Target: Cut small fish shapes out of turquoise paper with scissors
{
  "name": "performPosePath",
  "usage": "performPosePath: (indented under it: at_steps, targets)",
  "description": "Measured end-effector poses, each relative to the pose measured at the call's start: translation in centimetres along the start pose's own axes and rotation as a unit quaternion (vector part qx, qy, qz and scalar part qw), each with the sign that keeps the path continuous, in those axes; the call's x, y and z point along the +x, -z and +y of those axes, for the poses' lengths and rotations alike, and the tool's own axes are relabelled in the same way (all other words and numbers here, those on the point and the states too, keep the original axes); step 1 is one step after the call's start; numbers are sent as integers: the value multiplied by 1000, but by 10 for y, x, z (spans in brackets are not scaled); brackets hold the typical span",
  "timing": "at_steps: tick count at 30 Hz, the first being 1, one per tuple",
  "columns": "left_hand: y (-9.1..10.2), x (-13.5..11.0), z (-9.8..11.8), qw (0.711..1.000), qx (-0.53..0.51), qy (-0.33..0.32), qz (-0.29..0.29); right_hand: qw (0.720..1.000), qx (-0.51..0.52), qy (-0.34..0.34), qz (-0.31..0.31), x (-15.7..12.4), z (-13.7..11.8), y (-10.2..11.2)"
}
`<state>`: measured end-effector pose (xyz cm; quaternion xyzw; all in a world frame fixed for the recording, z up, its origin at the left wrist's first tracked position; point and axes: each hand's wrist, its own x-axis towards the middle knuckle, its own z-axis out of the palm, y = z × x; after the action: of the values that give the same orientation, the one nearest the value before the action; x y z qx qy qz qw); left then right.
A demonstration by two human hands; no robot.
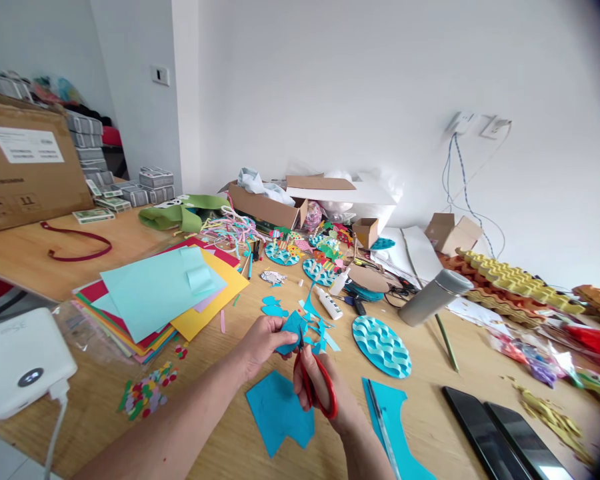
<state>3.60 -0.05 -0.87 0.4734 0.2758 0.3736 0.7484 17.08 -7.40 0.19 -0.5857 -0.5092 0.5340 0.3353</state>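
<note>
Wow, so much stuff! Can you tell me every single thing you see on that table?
table: one, light wood, under everything
coloured paper stack: one, many colours, left side
power bank: one, white, near left edge
confetti pile: one, mixed colours, beside the stack
craft scraps: many, mixed colours, towards the wall
wavy disc: one, teal and white, centre right
glue bottle: one, white, lying mid-table
flask: one, grey, lying at right
dark screens: two, black, near right corner
blue paper sheets: two, blue, flat at near edge
blue paper piece: one, blue, held, centre
scissors: one, red handles, held, centre
left hand: pinches the blue paper piece
right hand: grips the scissors
</note>
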Motion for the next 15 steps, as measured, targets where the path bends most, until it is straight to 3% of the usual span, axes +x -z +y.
performPosePath:
  at_steps: [15]
  targets:
    - [2,0,-3,1000,3,9,12,1000,1,10,0,2,5,0]
